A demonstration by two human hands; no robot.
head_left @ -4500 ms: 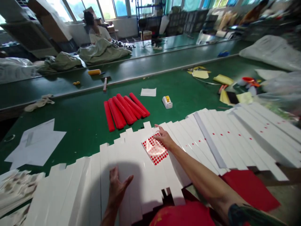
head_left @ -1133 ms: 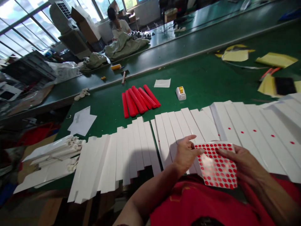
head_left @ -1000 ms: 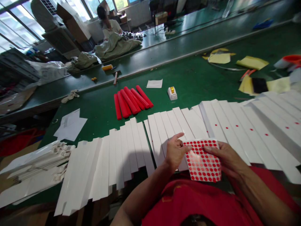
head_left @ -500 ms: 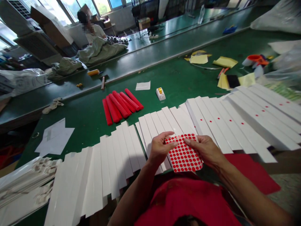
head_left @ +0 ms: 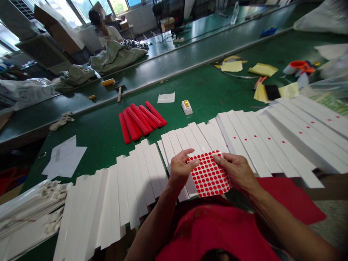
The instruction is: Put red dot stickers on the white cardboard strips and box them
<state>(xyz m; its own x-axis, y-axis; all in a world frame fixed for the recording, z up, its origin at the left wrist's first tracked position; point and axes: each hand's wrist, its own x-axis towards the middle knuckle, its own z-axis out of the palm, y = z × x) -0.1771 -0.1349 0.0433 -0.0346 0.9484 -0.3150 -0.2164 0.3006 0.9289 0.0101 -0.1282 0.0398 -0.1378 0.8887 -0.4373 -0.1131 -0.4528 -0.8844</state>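
Between my hands, close in front of my body, is a white sheet of round red dot stickers (head_left: 209,175). My left hand (head_left: 181,166) pinches its upper left edge, thumb on top and index finger stretched out beyond the sheet. At the upper right, my right hand (head_left: 237,170) grips the sheet with the thumb over the dots; the fingers beneath are hidden. Under and beyond the sheet lie long white boxes (head_left: 187,139) side by side. Several white boxes to the right (head_left: 250,145) each carry one red dot; those at the left (head_left: 122,188) show none.
Red ribbed sticks (head_left: 140,121) lie behind the boxes, with a small white-and-yellow dispenser (head_left: 186,107) and a paper slip (head_left: 166,98) nearby. Orange-handled scissors (head_left: 261,81), yellow papers (head_left: 263,70) and plastic bags (head_left: 331,79) are at the right. A person (head_left: 104,30) sits across the far bench.
My left hand has slid slightly left and the sticker sheet has shifted a little left with it. My right thumb still presses the sheet's top edge. The boxes look the same.
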